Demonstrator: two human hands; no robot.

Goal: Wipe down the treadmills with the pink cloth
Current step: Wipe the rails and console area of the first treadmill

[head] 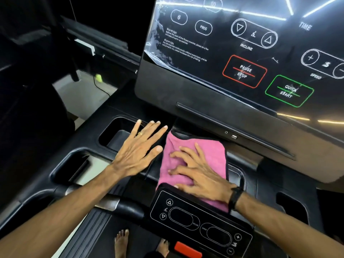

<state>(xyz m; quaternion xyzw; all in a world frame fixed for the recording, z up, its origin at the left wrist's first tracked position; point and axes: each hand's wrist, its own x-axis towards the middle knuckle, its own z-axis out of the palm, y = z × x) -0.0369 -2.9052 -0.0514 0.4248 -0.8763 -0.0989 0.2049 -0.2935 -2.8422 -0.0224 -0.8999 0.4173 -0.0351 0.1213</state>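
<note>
The pink cloth (pixel 208 155) lies spread on the black treadmill console tray (pixel 89 144), just below the big glossy display panel (pixel 232 58). My right hand (pixel 197 175) presses down on the cloth with fingers spread and slightly bent. A black band sits on that wrist. My left hand (pixel 138 149) lies flat with straight fingers on the tray to the left of the cloth, beside a cup holder recess (pixel 115 133). The cloth's near edge is hidden behind the small lower control panel (pixel 197 218).
A red safety key (pixel 188 248) sits at the bottom of the lower control panel. My bare feet (pixel 122 243) stand on the belt below. Another recess (pixel 74 168) is at the left, and a dark handlebar (pixel 104 202) runs under my left forearm. Another machine stands at far left.
</note>
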